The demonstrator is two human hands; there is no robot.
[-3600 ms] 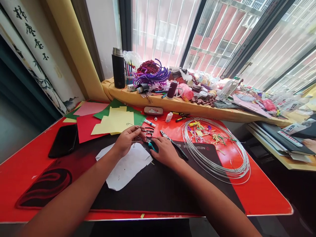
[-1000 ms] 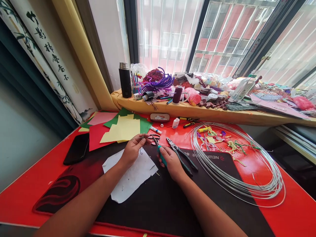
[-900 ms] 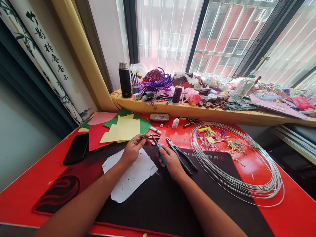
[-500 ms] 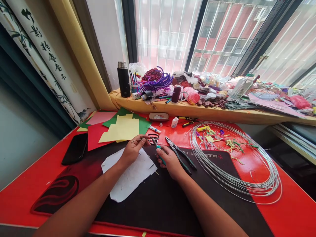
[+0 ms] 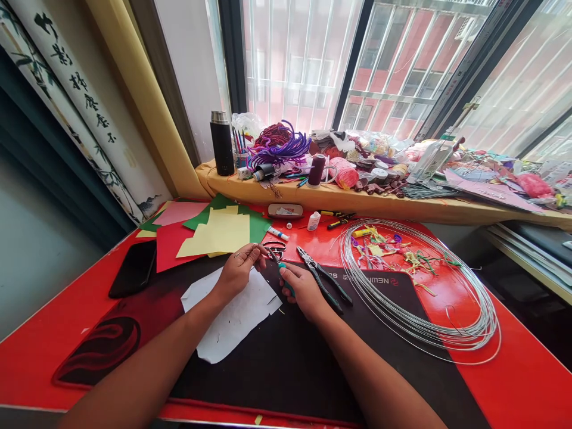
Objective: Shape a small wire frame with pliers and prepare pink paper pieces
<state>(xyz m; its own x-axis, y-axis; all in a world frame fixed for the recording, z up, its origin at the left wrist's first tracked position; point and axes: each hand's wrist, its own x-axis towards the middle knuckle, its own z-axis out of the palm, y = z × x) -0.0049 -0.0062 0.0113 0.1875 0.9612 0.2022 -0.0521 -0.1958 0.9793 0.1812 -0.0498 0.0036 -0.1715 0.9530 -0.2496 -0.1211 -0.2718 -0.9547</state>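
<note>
My left hand [image 5: 241, 271] is closed, pinching a thin bent piece of wire [image 5: 240, 255] between thumb and fingers. My right hand [image 5: 304, 289] is wrapped round the teal handles of small pliers [image 5: 282, 268]. Their narrow jaws point up and left, close to my left fingertips; I cannot tell whether they grip the wire. Beneath my left hand lies a white sheet of paper [image 5: 230, 328] with cut edges. Larger pliers [image 5: 317, 274] with dark handles rest just right of my right hand, and scissors [image 5: 274, 245] lie beyond the jaws.
A big coil of silvery wire [image 5: 480, 333] spreads over the black mat [image 5: 277, 369] and red table on the right. Coloured paper [image 5: 218, 232] and a black phone [image 5: 133, 269] are at left. Behind, a white bottle [image 5: 313, 221] stands below the crowded sill [image 5: 286, 193].
The small pliers have turned slightly at my left fingertips. Both hands stay almost in place, and the whole view has shifted a little.
</note>
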